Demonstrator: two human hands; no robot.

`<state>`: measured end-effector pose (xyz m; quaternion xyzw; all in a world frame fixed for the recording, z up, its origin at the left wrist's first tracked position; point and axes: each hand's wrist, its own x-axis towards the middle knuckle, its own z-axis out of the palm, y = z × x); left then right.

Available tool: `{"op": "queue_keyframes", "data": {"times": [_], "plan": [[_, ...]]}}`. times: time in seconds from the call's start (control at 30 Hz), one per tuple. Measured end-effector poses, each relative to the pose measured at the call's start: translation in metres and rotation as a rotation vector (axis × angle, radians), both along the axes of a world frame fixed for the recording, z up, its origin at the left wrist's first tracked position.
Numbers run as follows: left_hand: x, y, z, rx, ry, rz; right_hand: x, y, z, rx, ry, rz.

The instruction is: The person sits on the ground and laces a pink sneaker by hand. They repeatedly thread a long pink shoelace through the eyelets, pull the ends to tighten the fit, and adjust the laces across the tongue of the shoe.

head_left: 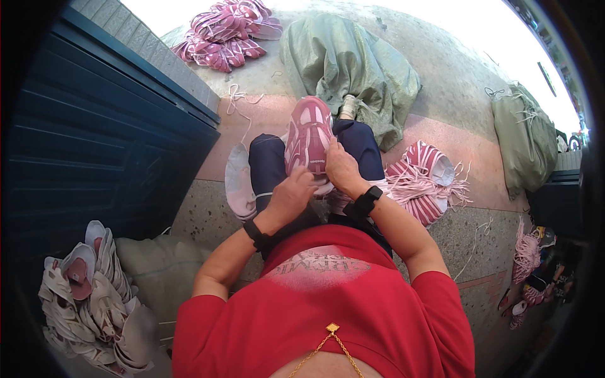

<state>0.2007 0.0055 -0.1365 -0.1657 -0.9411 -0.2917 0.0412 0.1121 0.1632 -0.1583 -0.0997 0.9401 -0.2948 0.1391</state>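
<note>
A pink and white shoe upper (309, 129) stands between my knees, toe pointing away from me. My right hand (343, 167) grips its right edge, thumb and fingers closed. At its near end, the fingers of my left hand (293, 195) are bent together against the lower edge. Whatever they pinch is too small or hidden to make out. Beside my left knee lies a pale pink and white shoe piece (239, 183). A heap of pink and white striped uppers (423, 179) with loose strands rests by my right knee.
Ahead is a green woven sack (350, 66); another sack (524, 138) stands at right. More pink uppers (227, 31) lie far left. A dark blue metal door (107, 138) borders the left side. Whitish uppers (94, 296) are piled at lower left, beside a beige sack (161, 268).
</note>
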Motion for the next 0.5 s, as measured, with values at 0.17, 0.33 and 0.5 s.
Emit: {"op": "queue_keyframes", "data": {"times": [0.17, 0.33, 0.5], "plan": [[-0.028, -0.015, -0.009, 0.056, -0.229, 0.365, -0.001, -0.014, -0.004, 0.038, 0.05, 0.06], [-0.056, -0.024, -0.028, 0.101, -0.369, 0.373, -0.018, -0.013, -0.013, 0.039, 0.167, 0.218], [-0.074, -0.018, -0.021, 0.114, -0.548, 0.363, -0.028, -0.007, -0.016, -0.016, -0.045, 0.155]]}}
